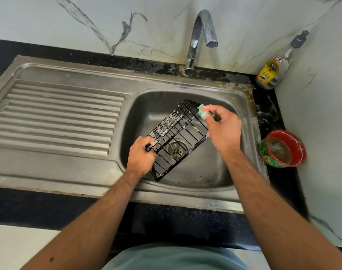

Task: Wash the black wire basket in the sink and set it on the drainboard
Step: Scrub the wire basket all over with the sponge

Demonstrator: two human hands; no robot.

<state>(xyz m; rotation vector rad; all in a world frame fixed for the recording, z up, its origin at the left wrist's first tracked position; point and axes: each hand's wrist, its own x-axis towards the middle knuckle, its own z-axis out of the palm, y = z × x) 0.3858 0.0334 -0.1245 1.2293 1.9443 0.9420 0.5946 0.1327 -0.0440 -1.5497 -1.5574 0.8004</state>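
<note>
Over the sink (242, 106), the black wire basket (176, 139) is held tilted above the drain, suds clinging to its wires. Left hand (141, 153) has its grip curled round the basket's near-left corner; right hand (222, 125) pinches a green sponge (202, 112) against the far corner. Scrubbing looks like the step in hand, with no water running from the tap (202, 36). Next would likely come turning the basket to reach unsoaped wires, then rinsing, before it goes onto the ribbed drainboard (59, 117) at left
</note>
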